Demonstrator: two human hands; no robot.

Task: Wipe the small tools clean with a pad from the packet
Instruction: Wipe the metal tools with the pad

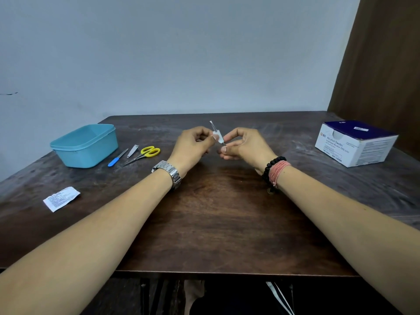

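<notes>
Above the middle of the table my left hand (193, 146) pinches a small white pad (218, 136) wrapped round a thin metal tool, likely tweezers (213, 125). The tool's tip sticks up beyond the pad, and my right hand (243, 145) pinches its lower end. On the table to the left lie a blue-handled nail file (117, 158), a metal nail clipper (133, 151) and yellow-handled scissors (146, 153). A torn white packet (61, 198) lies at the front left.
A light blue plastic tub (85, 145) stands at the back left, beside the tools. A white and blue box of alcohol swabs (355, 143) sits at the back right. A brown curtain (381, 64) hangs behind it. The dark wooden table (216, 223) ends near my body.
</notes>
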